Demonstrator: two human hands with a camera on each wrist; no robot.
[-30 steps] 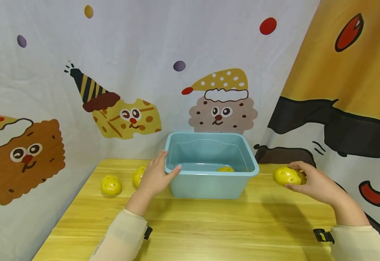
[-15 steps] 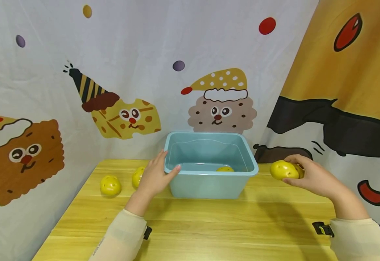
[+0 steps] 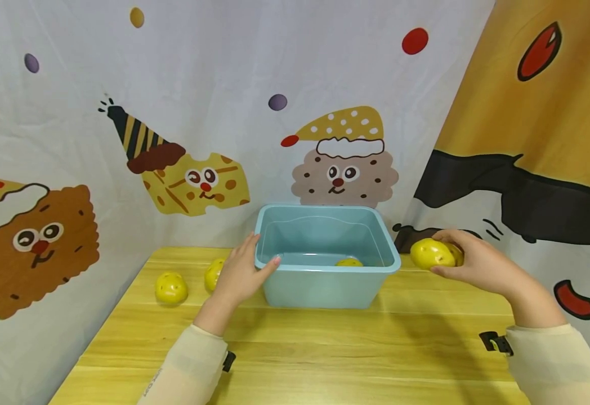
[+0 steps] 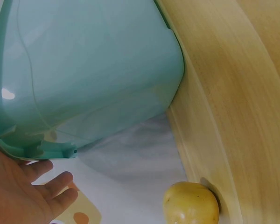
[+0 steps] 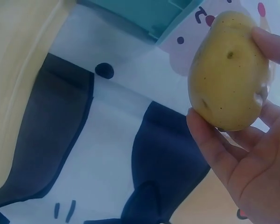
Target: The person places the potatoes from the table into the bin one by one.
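In the head view my right hand (image 3: 482,261) holds a yellow potato (image 3: 429,254) in the air, to the right of a light-blue plastic bin (image 3: 325,289). The right wrist view shows fingers and thumb around the potato (image 5: 228,70), which has small dark eyes. My left hand (image 3: 241,270) rests on the bin's front-left corner, thumb over the front rim, fingers along the left side. In the left wrist view those fingers (image 4: 60,186) look loosely extended beside the rim. Inside the bin, a potato (image 3: 349,262) shows partly above the front rim.
On the wooden table (image 3: 295,349), left of the bin, lie a potato (image 3: 170,288) and another potato (image 3: 214,274), partly hidden behind my left hand. A cartoon-printed cloth (image 3: 214,73) hangs close behind the bin and along both sides.
My right hand has raised the potato slightly and brought it left, nearer the bin. The left hand and the bin have stayed put.
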